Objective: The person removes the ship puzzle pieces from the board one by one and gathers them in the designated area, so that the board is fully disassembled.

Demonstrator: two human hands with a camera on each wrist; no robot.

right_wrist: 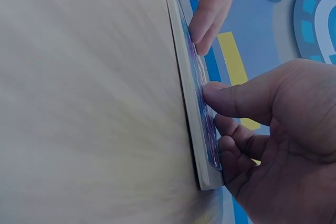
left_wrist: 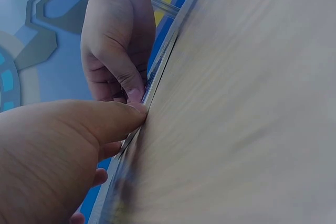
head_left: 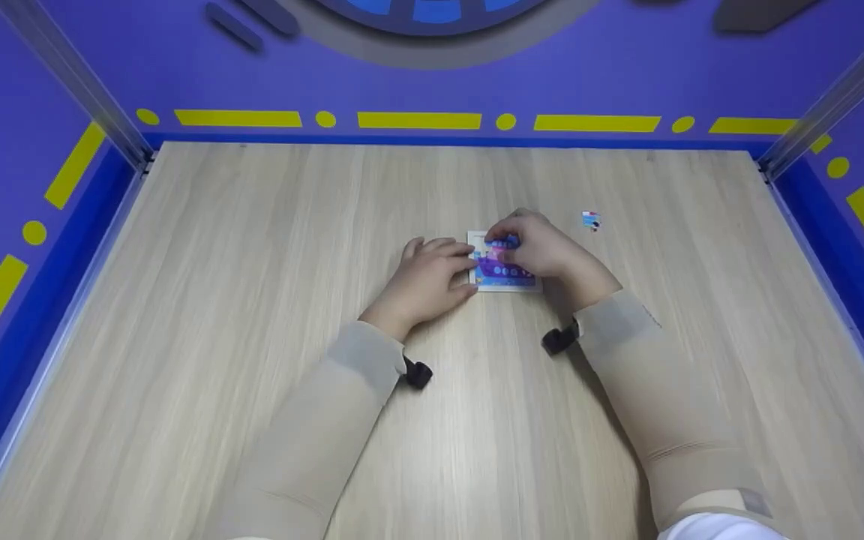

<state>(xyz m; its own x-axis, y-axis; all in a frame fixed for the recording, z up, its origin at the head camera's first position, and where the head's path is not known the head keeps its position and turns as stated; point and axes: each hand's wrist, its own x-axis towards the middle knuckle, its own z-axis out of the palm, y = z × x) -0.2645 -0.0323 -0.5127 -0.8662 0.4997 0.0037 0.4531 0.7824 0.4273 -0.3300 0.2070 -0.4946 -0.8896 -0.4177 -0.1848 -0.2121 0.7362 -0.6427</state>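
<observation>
A small white-bordered puzzle board (head_left: 503,287) with a purple and pink ship picture lies flat on the table. My left hand (head_left: 426,279) rests at its left side, fingers loosely extended and fingertips on the border. Its thumb (left_wrist: 113,119) lies against the board's edge in the left wrist view. Over the upper right part of the board bends my right hand (head_left: 539,244). Its thumb and curled index finger pinch a blue puzzle piece (head_left: 503,244) at the picture's surface, largely hidden by the fingers. Low against the board, its thumb (right_wrist: 236,98) shows in the right wrist view.
A loose puzzle piece (head_left: 591,220) in white, blue and red lies on the table to the right of the right hand. Purple panels (head_left: 432,90) with yellow marks enclose the wooden table (head_left: 312,195) at the back and both sides. Each wrist bears a black camera (head_left: 417,374).
</observation>
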